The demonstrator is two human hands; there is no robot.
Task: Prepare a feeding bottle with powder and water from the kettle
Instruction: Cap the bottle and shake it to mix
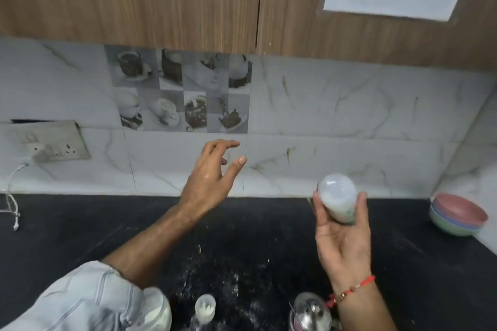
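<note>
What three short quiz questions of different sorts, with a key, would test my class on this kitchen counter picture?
1. True or false: the left hand grips the feeding bottle.
2. Where does the stack of bowls sit? A) far right of the counter B) under the wall socket C) beside the kettle
3. Fill in: white ___ is scattered on the black counter.

Key: 1 false, the right hand holds it; 2 A; 3 powder.

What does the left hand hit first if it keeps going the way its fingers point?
Probably the marble-look backsplash tile. The left hand is open and empty, fingers aimed up and right, with nothing visible between. Depth is unclear from this single view, so the gap to the wall can't be judged.
</note>
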